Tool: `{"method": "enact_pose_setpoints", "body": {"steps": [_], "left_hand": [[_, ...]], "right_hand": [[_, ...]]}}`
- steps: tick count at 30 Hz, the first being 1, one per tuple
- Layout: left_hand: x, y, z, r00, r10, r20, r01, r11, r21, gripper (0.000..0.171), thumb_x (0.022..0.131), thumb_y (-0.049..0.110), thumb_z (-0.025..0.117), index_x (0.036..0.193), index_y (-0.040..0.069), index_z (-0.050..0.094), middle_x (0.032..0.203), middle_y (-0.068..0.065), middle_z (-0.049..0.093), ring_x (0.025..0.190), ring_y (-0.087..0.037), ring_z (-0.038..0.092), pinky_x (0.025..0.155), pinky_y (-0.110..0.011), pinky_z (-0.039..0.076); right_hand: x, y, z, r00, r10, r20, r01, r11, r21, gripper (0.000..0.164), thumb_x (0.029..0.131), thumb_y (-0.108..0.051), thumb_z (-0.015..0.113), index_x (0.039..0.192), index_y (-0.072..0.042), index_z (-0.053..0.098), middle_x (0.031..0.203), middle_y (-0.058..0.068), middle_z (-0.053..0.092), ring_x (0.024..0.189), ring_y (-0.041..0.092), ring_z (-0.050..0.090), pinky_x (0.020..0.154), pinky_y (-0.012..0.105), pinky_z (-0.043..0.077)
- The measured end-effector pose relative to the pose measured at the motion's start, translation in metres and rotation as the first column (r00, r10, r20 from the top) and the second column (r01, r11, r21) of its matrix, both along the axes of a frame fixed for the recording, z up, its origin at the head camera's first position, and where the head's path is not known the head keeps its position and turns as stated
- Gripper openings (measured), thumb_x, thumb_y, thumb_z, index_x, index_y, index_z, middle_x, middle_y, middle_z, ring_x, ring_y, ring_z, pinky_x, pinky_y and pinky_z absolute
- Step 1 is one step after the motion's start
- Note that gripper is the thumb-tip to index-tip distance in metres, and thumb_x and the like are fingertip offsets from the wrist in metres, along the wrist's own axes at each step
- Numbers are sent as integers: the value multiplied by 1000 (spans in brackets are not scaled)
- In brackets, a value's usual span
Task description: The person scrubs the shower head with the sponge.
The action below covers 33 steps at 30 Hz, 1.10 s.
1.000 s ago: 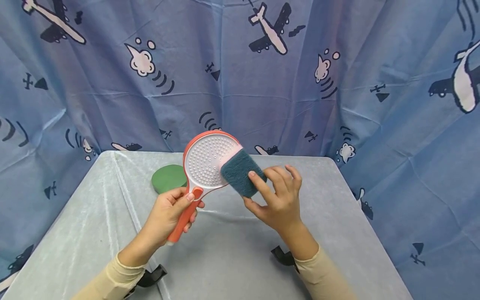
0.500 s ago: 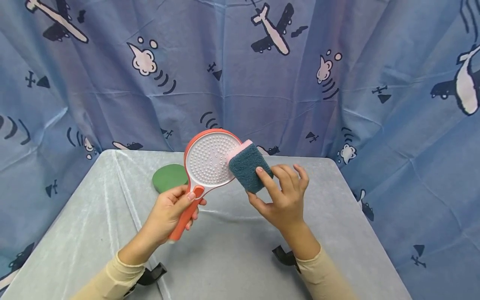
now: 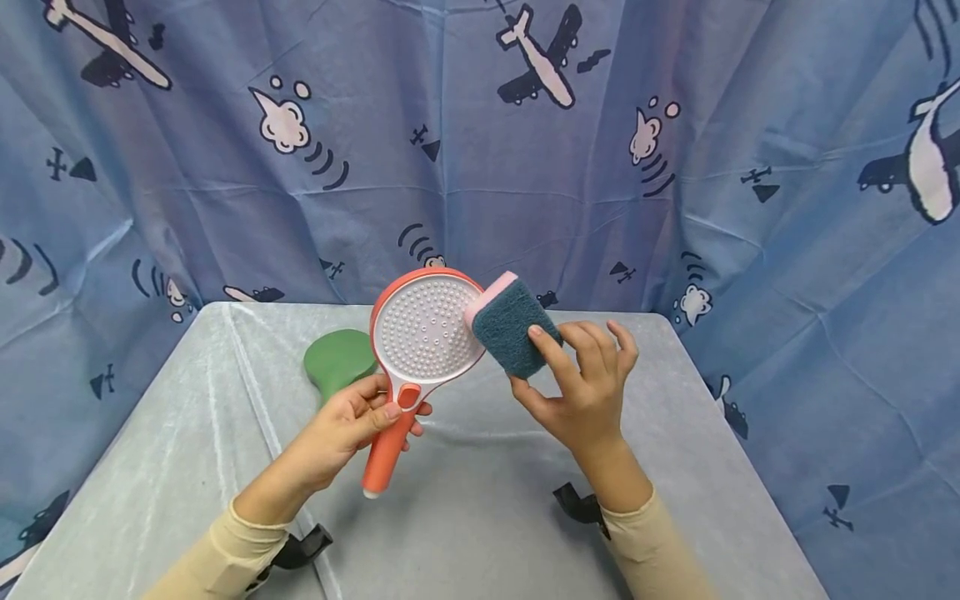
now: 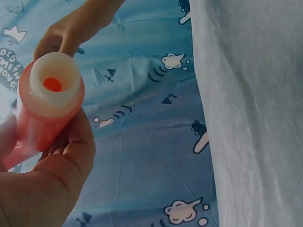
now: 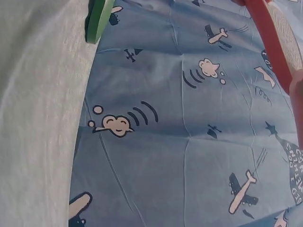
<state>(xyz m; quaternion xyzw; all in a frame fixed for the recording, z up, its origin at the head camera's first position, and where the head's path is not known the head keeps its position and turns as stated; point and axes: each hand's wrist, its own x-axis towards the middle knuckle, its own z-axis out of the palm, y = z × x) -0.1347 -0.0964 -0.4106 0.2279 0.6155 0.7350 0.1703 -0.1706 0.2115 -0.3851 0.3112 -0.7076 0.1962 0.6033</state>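
My left hand (image 3: pixel 337 433) grips an orange-and-white shower head (image 3: pixel 429 329) by its handle, thumb just below the orange button. The nozzle face is turned toward the head camera. In the left wrist view, the handle's hollow white end (image 4: pixel 56 78) points at the camera. My right hand (image 3: pixel 588 387) pinches a sponge (image 3: pixel 516 329) with a dark green scouring side and a pink foam side. The sponge's pink corner overlaps the right rim of the shower head in the head view; whether they touch I cannot tell.
A green, round-headed thing with a narrowing handle (image 3: pixel 339 358) lies on the table behind my left hand, its lower part hidden. A pale grey cloth covers the table (image 3: pixel 480 533). Behind hangs a blue curtain (image 3: pixel 480 150) with airplane prints.
My right hand has moved the sponge rightward, from over the nozzle face to its right rim. The shower head has turned slightly more upright, and more of the green thing's handle shows.
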Motion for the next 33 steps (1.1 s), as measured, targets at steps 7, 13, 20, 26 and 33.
{"method": "enact_pose_setpoints", "body": {"steps": [7,13,20,26,33], "left_hand": [[0,0,-7,991,130,-36,-132,990,-49,34,100,4,62,132,-3,53,116,-5,64,97,-17,69,87,-30,59],[-2,-1,-8,982,159,-99,-158,987,22,50,95,-4,66,141,-3,48,122,-3,68,109,-15,67,93,-28,57],[-4,-1,-7,982,156,-106,-150,987,65,65,91,-8,69,148,4,41,128,-1,65,115,-14,65,95,-29,57],[-2,-2,-2,983,173,-68,-167,983,82,41,96,0,64,135,9,53,115,-2,67,103,-14,66,87,-31,59],[-1,-1,1,962,271,-29,-268,960,80,33,99,1,59,130,7,51,109,1,69,94,-13,69,84,-32,60]], "right_hand": [[4,-15,-15,989,108,105,-120,986,117,48,86,-40,76,123,-10,71,105,15,66,98,35,59,96,65,38],[7,-25,-28,968,185,172,-233,917,325,47,90,-42,70,129,-15,68,111,13,65,102,31,58,95,58,44],[7,-28,-31,971,172,164,-222,902,371,48,88,-42,72,129,-17,67,109,11,65,102,30,58,97,58,42],[6,-26,-28,975,172,144,-215,899,383,49,86,-41,73,128,-17,68,107,11,65,101,30,59,98,60,42],[6,-23,-25,973,165,164,-221,876,430,55,79,-39,78,130,-21,68,108,8,66,103,29,59,100,60,40]]}}
